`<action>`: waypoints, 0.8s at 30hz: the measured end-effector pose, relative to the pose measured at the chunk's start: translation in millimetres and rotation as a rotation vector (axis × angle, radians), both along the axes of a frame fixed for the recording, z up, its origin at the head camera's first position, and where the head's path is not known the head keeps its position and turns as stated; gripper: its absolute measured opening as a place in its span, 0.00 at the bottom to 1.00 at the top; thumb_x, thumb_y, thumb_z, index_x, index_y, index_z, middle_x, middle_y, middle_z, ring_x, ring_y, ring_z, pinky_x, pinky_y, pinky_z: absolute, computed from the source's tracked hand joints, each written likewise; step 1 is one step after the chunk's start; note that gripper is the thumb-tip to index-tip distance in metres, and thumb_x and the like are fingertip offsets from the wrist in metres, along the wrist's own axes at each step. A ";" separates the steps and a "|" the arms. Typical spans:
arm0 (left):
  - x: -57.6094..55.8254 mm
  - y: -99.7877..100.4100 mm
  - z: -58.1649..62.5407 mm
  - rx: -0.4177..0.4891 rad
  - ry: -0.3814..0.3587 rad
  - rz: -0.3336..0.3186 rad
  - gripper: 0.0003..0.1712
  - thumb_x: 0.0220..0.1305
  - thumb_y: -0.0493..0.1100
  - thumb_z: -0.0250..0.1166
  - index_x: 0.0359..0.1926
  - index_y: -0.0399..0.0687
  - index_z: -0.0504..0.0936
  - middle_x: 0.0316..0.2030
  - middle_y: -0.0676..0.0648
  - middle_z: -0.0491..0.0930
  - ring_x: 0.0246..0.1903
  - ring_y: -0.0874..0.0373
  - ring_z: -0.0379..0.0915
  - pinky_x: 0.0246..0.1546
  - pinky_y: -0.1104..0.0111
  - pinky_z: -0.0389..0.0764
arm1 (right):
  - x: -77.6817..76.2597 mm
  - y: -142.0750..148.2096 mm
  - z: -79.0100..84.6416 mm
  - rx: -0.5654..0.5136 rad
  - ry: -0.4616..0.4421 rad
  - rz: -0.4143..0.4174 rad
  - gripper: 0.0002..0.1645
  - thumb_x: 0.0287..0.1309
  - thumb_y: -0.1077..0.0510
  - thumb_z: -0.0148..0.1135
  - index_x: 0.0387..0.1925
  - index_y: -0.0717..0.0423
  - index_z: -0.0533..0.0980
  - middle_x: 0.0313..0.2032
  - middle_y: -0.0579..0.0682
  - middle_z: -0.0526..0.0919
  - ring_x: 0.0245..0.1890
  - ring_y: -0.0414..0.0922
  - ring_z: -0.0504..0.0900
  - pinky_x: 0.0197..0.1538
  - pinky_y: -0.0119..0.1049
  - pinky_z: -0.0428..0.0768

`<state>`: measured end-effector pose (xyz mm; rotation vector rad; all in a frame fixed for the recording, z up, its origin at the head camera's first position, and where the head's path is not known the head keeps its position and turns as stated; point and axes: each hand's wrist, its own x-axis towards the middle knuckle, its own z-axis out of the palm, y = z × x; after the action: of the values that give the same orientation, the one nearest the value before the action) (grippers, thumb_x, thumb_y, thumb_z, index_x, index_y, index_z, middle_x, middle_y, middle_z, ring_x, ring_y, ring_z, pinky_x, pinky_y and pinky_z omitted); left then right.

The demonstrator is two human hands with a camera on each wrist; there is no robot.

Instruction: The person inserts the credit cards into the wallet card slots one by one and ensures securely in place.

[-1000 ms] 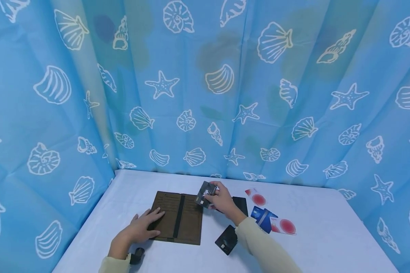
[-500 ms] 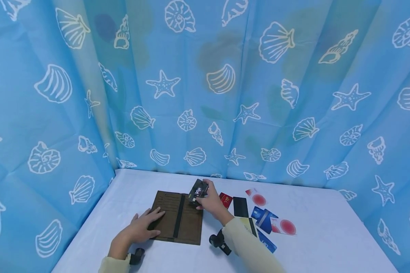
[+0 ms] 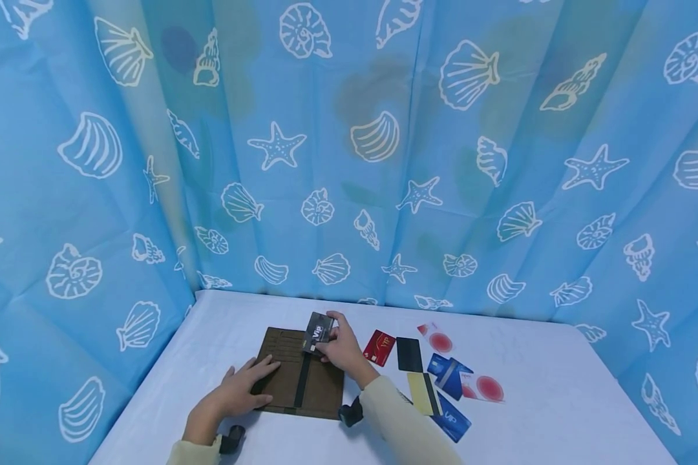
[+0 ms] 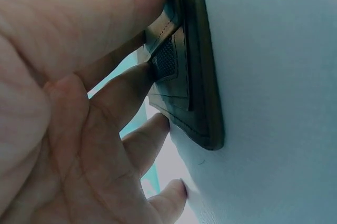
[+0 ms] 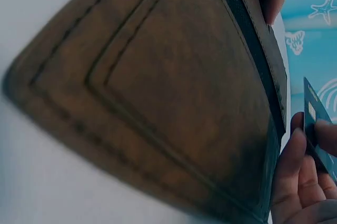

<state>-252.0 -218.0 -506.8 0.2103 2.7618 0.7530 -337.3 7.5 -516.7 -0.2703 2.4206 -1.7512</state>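
Observation:
A brown leather wallet (image 3: 324, 391) lies spread open on the table, with card slots on its left half and a dark band down the middle. My left hand (image 3: 236, 391) rests on its left side with the fingers spread; thumb and fingers touch the leather in the left wrist view. Just above the wallet's upper right part, my right hand (image 3: 343, 349) pinches a black VIP card (image 3: 315, 330) between thumb and fingers. The right wrist view shows the same card (image 5: 310, 105) edge-on beside the wallet's stitched pocket (image 5: 184, 77).
Right of the wallet lie a red VIP card (image 3: 379, 347), a black card (image 3: 410, 354), a yellow card (image 3: 421, 392) and blue cards (image 3: 452, 418). Two white cards with red circles (image 3: 490, 387) are farther right. A blue shell-print curtain (image 3: 349, 161) hangs behind the white table (image 3: 547, 400).
My right hand has carried the black VIP card leftward over the wallet, uncovering the red, yellow and blue cards. The left hand has stayed in place on the wallet.

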 end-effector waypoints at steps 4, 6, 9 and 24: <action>-1.2 0.6 -1.2 -0.006 -0.004 -0.004 0.37 0.59 0.45 0.71 0.69 0.49 0.71 0.73 0.38 0.61 0.73 0.31 0.48 0.69 0.29 0.42 | 1.0 -5.2 0.1 0.042 0.021 0.005 0.44 0.57 0.66 0.68 0.71 0.51 0.58 0.41 0.55 0.78 0.35 0.44 0.79 0.34 0.35 0.86; -0.8 0.6 -1.0 -0.005 -0.010 -0.001 0.37 0.59 0.45 0.71 0.69 0.50 0.71 0.73 0.38 0.61 0.73 0.31 0.48 0.69 0.29 0.42 | 0.7 -8.5 -1.8 0.059 0.025 0.002 0.43 0.56 0.65 0.69 0.70 0.51 0.60 0.41 0.54 0.79 0.37 0.44 0.79 0.36 0.34 0.84; 0.3 0.8 0.3 -0.010 -0.017 0.001 0.37 0.59 0.45 0.71 0.69 0.50 0.71 0.73 0.38 0.61 0.73 0.31 0.48 0.69 0.29 0.42 | 1.7 -13.6 -4.6 0.070 0.028 0.004 0.41 0.56 0.63 0.69 0.68 0.52 0.62 0.39 0.53 0.82 0.38 0.44 0.79 0.41 0.36 0.81; -2.4 -0.5 -1.5 -0.013 -0.032 0.001 0.37 0.59 0.47 0.71 0.69 0.51 0.70 0.73 0.38 0.61 0.73 0.30 0.47 0.69 0.29 0.42 | 1.3 -33.2 -7.8 0.049 0.025 0.010 0.34 0.60 0.62 0.67 0.66 0.48 0.66 0.36 0.50 0.82 0.33 0.42 0.78 0.36 0.33 0.80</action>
<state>-254.5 -218.5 -508.3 0.1931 2.7360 0.7321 -336.0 -25.7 -524.6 -0.2992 2.4711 -1.6924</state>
